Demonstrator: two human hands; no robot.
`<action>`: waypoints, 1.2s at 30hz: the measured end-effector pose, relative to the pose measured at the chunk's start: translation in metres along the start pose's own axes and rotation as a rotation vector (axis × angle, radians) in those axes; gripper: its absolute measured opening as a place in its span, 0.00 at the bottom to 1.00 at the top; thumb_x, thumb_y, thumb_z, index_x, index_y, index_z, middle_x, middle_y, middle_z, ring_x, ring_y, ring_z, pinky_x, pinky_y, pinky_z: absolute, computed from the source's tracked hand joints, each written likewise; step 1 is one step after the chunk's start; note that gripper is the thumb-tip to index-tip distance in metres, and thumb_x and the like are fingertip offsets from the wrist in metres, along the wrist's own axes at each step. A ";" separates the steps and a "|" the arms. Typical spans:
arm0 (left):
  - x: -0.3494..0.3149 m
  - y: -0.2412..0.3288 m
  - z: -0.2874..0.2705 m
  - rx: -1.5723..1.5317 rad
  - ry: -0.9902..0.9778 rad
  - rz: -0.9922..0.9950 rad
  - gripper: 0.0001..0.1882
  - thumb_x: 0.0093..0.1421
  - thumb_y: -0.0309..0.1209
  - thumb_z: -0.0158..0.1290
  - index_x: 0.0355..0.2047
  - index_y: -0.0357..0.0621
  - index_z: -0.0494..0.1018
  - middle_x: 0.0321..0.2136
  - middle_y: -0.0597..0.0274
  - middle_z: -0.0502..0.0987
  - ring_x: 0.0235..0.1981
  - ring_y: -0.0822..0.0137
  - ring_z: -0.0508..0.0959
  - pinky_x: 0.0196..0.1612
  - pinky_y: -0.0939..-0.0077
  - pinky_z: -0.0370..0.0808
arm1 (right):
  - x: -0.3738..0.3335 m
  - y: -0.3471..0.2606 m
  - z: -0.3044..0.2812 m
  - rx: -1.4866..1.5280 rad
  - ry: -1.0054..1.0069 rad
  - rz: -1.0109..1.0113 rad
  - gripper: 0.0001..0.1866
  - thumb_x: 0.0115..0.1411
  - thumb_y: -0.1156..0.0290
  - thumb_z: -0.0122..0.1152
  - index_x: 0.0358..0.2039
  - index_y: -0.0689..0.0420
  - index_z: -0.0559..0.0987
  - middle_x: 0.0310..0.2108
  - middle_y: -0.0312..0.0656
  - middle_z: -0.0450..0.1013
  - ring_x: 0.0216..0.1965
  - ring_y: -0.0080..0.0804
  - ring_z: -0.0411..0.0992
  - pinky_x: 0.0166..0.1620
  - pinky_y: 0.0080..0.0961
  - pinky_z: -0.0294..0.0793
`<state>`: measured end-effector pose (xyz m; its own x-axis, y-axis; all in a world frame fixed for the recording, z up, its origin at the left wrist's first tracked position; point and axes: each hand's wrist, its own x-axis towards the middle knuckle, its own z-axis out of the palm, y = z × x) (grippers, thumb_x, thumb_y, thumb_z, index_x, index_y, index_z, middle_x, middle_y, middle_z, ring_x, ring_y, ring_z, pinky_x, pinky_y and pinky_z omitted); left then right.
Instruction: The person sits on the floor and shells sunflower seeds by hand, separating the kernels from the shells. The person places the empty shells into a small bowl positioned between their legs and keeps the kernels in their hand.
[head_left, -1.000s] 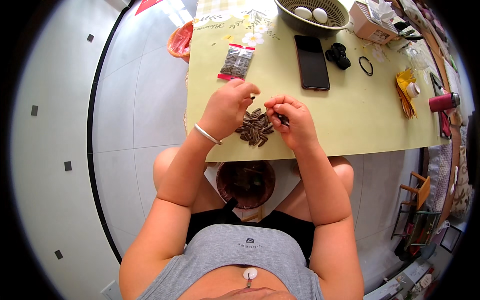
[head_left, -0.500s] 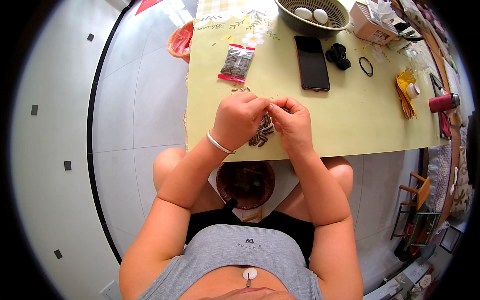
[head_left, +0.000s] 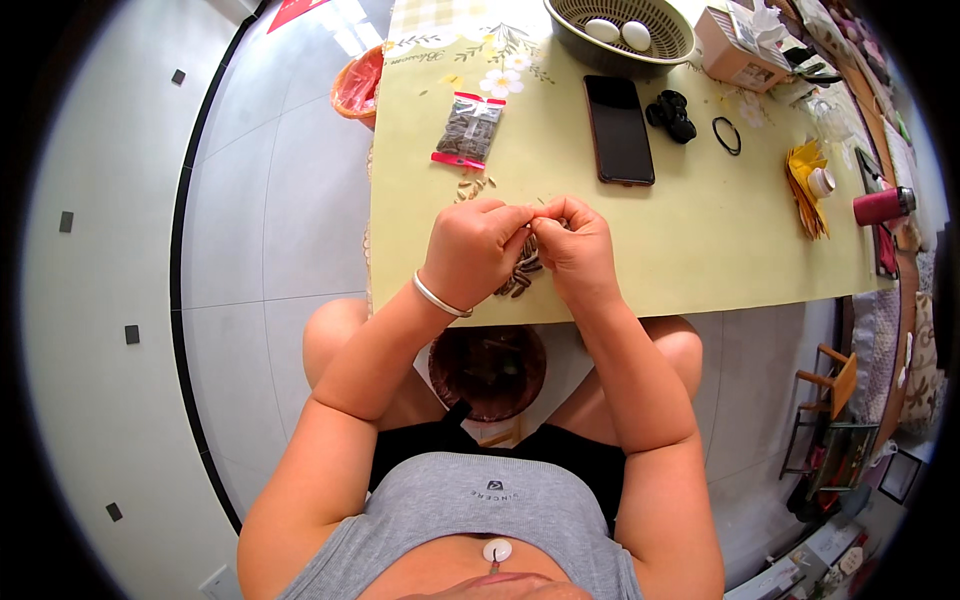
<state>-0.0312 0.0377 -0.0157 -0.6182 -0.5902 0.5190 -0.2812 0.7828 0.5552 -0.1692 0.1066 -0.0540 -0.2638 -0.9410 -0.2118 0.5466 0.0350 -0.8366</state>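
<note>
Over the table's near edge my left hand (head_left: 474,243) and my right hand (head_left: 578,247) meet with thumbs and forefingers pressed together. Both pinch what looks like a sunflower seed, almost wholly hidden by the fingertips. Under and between the hands lies a pile of dark striped sunflower seeds (head_left: 520,274), partly covered by them. Just beyond my left hand is a small group of pale shelled kernels (head_left: 474,188). A clear packet of seeds (head_left: 468,132) with pink-red ends lies farther off. My left wrist wears a silver bangle.
A dark bin (head_left: 488,372) stands below the table edge between my knees. Farther back are a phone (head_left: 619,130), a small black object (head_left: 671,116), a black band (head_left: 727,136) and a basket (head_left: 672,57) holding two eggs. An orange-lined bin (head_left: 357,88) stands left of the table.
The view has shifted slightly. My right fingers have curled in more, and the hands still meet at the fingertips over the seed pile.
</note>
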 end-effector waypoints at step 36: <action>0.004 -0.018 -0.009 -1.037 -0.128 -0.721 0.08 0.55 0.19 0.59 0.36 0.34 0.78 0.28 0.60 0.81 0.28 0.74 0.80 0.32 0.83 0.80 | 0.003 -0.014 -0.002 0.187 -0.099 0.127 0.03 0.57 0.77 0.62 0.32 0.61 0.77 0.21 0.31 0.69 0.18 0.12 0.58 0.21 0.11 0.54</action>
<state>-0.0221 0.0195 -0.0183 -0.6477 -0.7478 -0.1460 0.0859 -0.2621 0.9612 -0.1794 0.1036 -0.0438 -0.1093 -0.9618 -0.2508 0.7107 0.1008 -0.6963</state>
